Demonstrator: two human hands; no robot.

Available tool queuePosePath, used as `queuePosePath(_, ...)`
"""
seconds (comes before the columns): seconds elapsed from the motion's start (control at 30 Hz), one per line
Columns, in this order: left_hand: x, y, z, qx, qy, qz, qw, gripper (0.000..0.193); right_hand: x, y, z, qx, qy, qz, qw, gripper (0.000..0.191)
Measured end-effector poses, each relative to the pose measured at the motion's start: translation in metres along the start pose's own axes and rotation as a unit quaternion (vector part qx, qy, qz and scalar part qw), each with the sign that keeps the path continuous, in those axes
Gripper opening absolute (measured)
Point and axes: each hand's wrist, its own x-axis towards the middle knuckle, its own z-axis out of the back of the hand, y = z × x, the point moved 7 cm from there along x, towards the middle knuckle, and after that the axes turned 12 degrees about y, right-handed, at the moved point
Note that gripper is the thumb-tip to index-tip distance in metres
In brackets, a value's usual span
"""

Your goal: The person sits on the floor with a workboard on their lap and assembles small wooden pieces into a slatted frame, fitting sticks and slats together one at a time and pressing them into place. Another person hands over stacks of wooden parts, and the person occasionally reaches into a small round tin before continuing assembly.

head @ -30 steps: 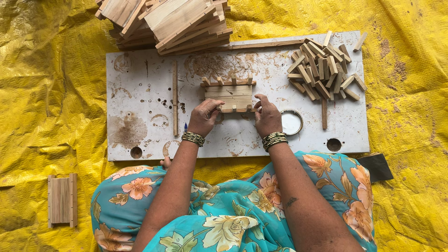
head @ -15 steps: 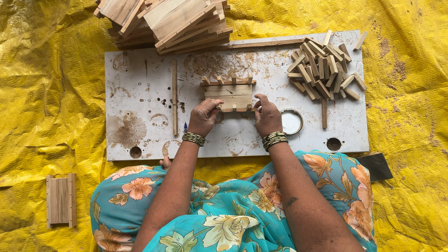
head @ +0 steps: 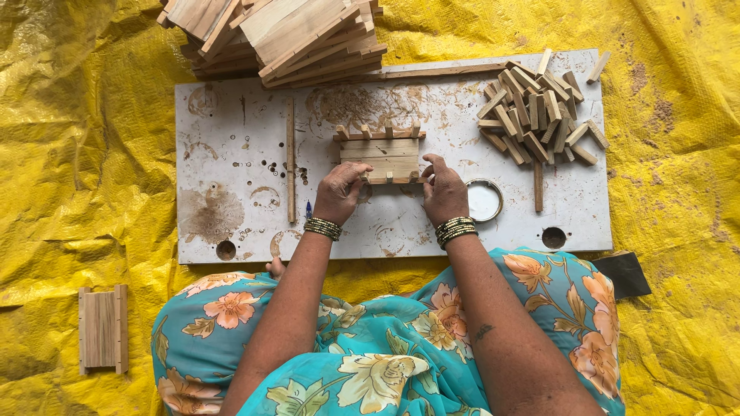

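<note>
A small wooden frame of slats and short pegs point(head: 380, 154) lies on a stained white board point(head: 231, 169). My left hand point(head: 339, 192) pinches its near left corner, fingers curled on the lower edge. At the near right corner my right hand point(head: 442, 191) presses with its fingertips. Both wrists wear green and gold bangles. The lower row of pegs is partly hidden by my fingers.
A heap of short wooden pegs point(head: 536, 112) lies at the board's right, a stack of wooden slats point(head: 277, 35) at the top. A thin stick point(head: 290, 158), a metal ring point(head: 484, 200), a finished wooden panel point(head: 102, 329) on yellow tarp point(head: 77, 154).
</note>
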Motion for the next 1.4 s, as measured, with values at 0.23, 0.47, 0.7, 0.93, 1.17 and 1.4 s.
queuePosePath(0.23, -0.002, -0.001, 0.001, 0.027, -0.005, -0.006, 1.0, 0.04, -0.001, 0.001, 0.0, 0.003, -0.002, 0.001, 1.0, 0.059)
queuePosePath(0.47, -0.003, -0.003, -0.001, 0.043, 0.001, -0.004, 0.999, 0.046, -0.001, 0.001, 0.0, 0.006, -0.002, 0.003, 1.0, 0.06)
queuePosePath(0.7, -0.002, -0.003, -0.002, 0.059, 0.006, -0.009, 0.998, 0.05, 0.0, 0.002, 0.0, 0.007, -0.005, 0.008, 1.0, 0.06)
queuePosePath(0.93, -0.004, -0.002, -0.004, 0.049, -0.004, -0.023, 0.999, 0.052, 0.0, -0.001, 0.0, 0.004, -0.007, 0.007, 1.0, 0.062)
queuePosePath(1.17, -0.002, 0.006, -0.008, -0.026, 0.026, 0.03, 0.999, 0.056, 0.0, -0.001, 0.0, 0.004, -0.005, 0.005, 1.0, 0.064)
queuePosePath(1.4, -0.004, -0.021, 0.013, 0.053, -0.014, -0.06, 0.997, 0.068, 0.0, 0.0, 0.002, 0.003, -0.001, 0.008, 1.0, 0.068)
